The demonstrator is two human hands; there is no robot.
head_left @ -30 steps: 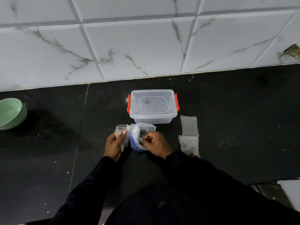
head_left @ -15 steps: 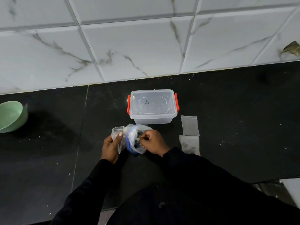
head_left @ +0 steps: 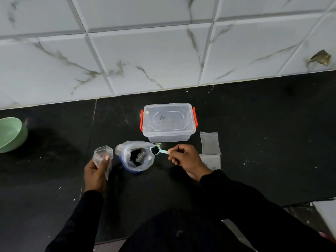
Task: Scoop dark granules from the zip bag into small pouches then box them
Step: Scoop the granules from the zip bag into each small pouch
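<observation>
An open zip bag (head_left: 136, 156) with a blue rim stands on the black counter, dark granules showing inside. My right hand (head_left: 185, 158) pinches a small light-blue scoop (head_left: 157, 150) heaped with dark granules, held just right of the bag's mouth. Left of the bag, my left hand (head_left: 95, 172) holds a small clear pouch (head_left: 103, 157) upright with its mouth open. A clear lidded box (head_left: 168, 122) with orange clips sits shut behind the bag.
Two flat small pouches (head_left: 209, 142) lie right of the box, the nearer pouch (head_left: 211, 161) partly behind my right hand. A green bowl (head_left: 11, 134) sits at the far left. A tiled wall (head_left: 145, 51) rises behind the counter.
My right hand has come out of the zip bag with a filled scoop and moved right. My left hand has drawn the small pouch away to the left.
</observation>
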